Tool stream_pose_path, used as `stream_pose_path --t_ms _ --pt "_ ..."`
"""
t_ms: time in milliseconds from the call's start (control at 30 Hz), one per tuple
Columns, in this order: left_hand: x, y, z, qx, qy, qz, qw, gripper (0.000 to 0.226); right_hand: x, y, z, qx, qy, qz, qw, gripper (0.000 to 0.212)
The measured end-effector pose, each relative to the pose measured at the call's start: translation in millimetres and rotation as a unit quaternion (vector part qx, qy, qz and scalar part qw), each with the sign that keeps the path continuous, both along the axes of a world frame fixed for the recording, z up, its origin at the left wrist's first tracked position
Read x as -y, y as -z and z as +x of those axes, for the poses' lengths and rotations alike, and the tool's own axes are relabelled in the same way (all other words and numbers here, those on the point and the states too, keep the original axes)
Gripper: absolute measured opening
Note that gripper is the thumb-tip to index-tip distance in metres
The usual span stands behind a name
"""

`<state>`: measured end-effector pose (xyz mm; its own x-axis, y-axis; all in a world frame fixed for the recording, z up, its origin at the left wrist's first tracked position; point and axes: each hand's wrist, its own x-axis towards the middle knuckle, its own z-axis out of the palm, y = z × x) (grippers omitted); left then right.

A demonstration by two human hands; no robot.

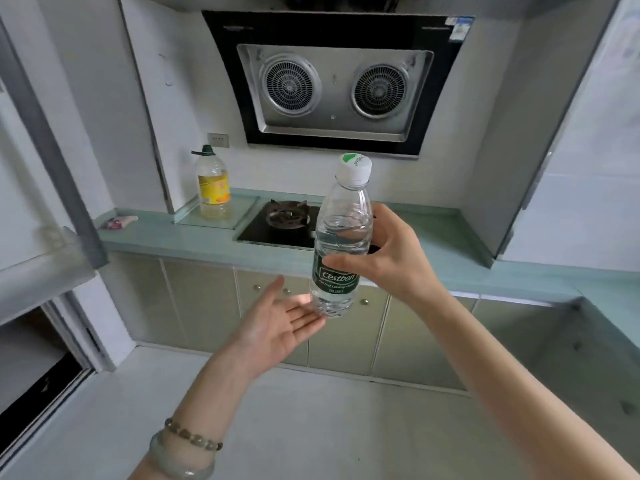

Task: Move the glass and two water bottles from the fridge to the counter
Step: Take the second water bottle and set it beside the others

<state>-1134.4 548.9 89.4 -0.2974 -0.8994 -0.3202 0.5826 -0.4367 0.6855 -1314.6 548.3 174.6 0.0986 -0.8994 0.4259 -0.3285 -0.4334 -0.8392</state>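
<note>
Now you are mid-carry with one water bottle: your right hand grips its waist, upright in the air before the bench's front edge, your left hand open beneath. Next, stand it beside the stove.

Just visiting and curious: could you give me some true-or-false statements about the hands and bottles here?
1. The right hand grips the water bottle. True.
2. The water bottle's cap is off. False: its white cap is on.
3. The left hand is open, palm up, near the bottle's base. True.
4. The water bottle stands on the counter. False: it is held in the air before the counter.
5. A yellow-labelled bottle stands left of the burner. True.
</note>
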Motion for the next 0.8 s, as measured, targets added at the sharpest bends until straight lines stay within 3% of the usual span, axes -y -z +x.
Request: stream_pose_path --t_ms 367,800 --pt "31 13 -193 0.028 0.218 0.011 0.975 0.077 -27 23 -188 0.011 0.189 0.053 0.98 0.071" --pt "102 26 -411 0.043 0.447 -0.017 0.893 0.074 -27 41 -360 0.05 0.426 0.072 0.901 0.076"
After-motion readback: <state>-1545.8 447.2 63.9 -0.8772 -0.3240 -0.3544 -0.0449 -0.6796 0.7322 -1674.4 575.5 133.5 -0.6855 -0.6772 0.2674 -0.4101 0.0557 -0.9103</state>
